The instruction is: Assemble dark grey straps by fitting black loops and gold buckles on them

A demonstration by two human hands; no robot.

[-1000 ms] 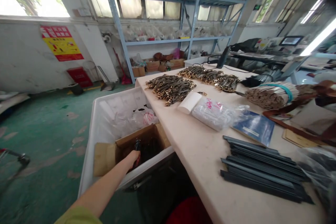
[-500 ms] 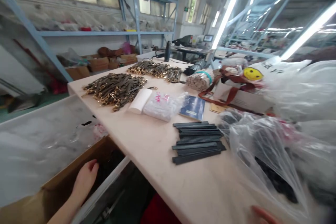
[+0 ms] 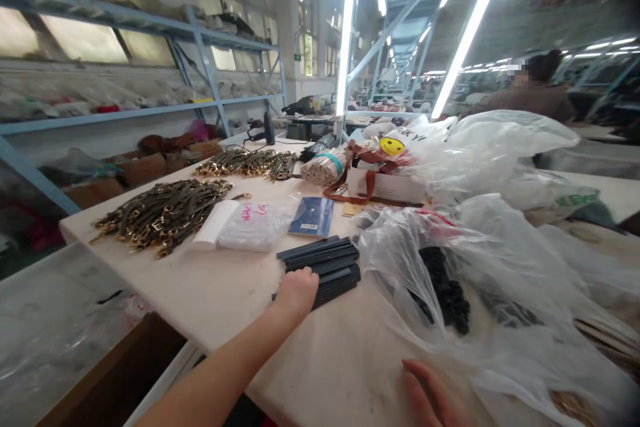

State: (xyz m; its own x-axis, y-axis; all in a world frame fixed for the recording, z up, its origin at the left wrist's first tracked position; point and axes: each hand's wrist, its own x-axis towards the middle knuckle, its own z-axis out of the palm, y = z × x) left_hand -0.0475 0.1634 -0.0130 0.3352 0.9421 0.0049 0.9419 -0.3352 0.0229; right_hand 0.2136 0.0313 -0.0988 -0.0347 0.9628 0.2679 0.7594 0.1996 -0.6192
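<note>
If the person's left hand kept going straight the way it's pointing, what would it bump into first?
The left hand would meet the dark strips first; it already seems to touch them. Past their far ends, the clear plastic bag probably comes next, though depth is hard to judge.

Your left hand (image 3: 299, 290) over dark strips (image 3: 320, 253) on bench (image 3: 340, 367), grip unclear. Your right hand (image 3: 434, 395) at bottom edge, near clear plastic bag (image 3: 393, 247). Blue booklet (image 3: 311, 215) just beyond strips; metal-fitted straps (image 3: 165, 213) heaped at left.

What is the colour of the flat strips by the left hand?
The strips are near-black with a grey-blue sheen, best seen in the head view.
</note>
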